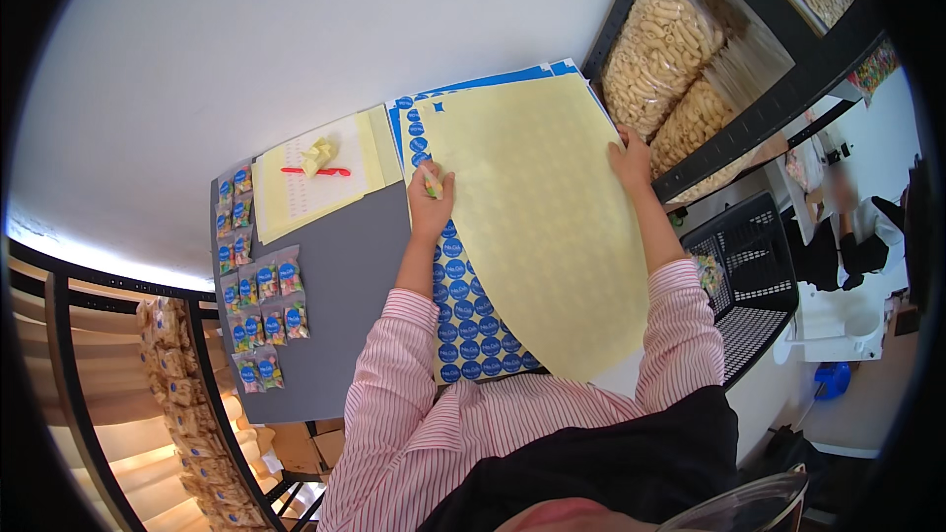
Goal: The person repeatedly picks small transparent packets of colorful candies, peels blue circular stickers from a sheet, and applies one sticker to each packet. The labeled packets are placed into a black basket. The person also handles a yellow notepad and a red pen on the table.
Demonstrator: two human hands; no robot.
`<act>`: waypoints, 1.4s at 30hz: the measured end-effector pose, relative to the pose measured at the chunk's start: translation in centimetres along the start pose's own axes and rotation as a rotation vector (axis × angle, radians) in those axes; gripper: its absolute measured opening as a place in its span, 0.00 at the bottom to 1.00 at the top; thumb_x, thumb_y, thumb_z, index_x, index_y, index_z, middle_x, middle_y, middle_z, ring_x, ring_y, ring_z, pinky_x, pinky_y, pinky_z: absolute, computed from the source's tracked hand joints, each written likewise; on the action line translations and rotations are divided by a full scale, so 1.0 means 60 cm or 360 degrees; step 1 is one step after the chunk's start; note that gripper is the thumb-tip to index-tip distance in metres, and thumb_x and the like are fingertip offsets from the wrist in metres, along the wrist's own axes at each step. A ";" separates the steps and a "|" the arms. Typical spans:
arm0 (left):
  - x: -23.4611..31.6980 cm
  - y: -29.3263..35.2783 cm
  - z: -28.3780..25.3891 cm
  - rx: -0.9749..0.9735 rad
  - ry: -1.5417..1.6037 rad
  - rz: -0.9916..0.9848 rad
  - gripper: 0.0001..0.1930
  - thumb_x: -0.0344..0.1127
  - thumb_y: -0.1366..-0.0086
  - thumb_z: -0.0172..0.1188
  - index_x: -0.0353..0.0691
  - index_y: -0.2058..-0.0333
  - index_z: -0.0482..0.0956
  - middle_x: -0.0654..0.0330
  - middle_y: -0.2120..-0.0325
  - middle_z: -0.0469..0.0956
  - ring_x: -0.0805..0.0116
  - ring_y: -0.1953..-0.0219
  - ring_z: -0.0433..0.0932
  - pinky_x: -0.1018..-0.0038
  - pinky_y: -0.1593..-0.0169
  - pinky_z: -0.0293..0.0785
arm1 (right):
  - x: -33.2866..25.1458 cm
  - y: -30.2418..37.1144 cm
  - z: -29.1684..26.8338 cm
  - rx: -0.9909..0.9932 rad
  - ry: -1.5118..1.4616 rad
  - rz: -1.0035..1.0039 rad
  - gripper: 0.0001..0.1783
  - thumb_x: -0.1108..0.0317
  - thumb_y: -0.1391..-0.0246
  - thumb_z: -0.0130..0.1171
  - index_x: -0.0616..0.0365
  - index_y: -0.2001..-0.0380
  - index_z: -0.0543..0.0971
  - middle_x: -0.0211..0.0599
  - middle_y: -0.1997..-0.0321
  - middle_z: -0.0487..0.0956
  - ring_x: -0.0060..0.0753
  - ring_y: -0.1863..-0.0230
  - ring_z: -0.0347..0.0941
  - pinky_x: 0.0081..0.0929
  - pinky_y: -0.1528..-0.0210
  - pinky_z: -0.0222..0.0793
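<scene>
Holding a big yellow sheet (537,222) near centre, pinching its 2 o'clock edge in the right hand (632,160), clutching a small thing (432,183) (no telling what) in the left hand (431,209) at 9. Already showing labelled packets (267,281) at 9 o'clock, probably leaving loads of blue stickers (469,327) unused underneath.

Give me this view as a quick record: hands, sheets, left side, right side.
Left hand: at the yellow sheet's left edge, small white-and-green item in fingers, kind unclear
Right hand: gripping the sheet's right edge
Under sheet: blue round stickers
Table left: labelled packets; papers bearing crumpled yellow paper and red tool
Right: filled clear bags, black basket
</scene>
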State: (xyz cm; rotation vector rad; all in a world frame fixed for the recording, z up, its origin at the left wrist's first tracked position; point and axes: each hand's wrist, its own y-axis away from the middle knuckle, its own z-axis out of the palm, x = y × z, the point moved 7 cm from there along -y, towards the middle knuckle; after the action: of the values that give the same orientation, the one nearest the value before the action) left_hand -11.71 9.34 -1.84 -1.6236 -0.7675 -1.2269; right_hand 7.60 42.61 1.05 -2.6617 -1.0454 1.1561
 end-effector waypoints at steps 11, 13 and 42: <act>0.003 -0.006 -0.013 0.0133 0.0215 -0.0092 0.15 0.24 0.46 0.58 0.45 0.76 0.57 0.70 0.78 0.58 0.82 0.74 0.57 0.83 0.71 0.57 | 0.034 -0.023 0.028 -0.0016 -0.0197 -0.0168 0.16 0.67 0.56 0.59 0.62 0.63 0.73 0.39 0.68 0.76 0.36 0.64 0.72 0.28 0.59 0.66; -0.005 -0.010 -0.013 0.0172 0.0303 -0.0076 0.16 0.24 0.45 0.58 0.45 0.77 0.57 0.70 0.77 0.58 0.82 0.74 0.57 0.84 0.70 0.56 | 0.058 -0.042 0.035 -0.0072 -0.0459 -0.0053 0.14 0.69 0.56 0.59 0.62 0.64 0.73 0.35 0.69 0.75 0.30 0.66 0.72 0.24 0.61 0.66; 0.023 -0.003 -0.004 0.0148 0.0009 0.0381 0.11 0.18 0.49 0.55 0.37 0.73 0.61 0.48 0.49 0.66 0.65 0.49 0.67 0.72 0.45 0.61 | -0.163 0.207 -0.142 -0.0066 0.0200 -0.0636 0.20 0.66 0.53 0.58 0.59 0.55 0.71 0.45 0.50 0.67 0.47 0.48 0.63 0.33 0.46 0.60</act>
State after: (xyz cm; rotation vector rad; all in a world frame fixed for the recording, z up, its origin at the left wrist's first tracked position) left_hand -11.55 9.12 -0.44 -1.5843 -0.5978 -1.0106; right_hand 15.47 28.84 9.51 -2.3585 -1.4977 0.8839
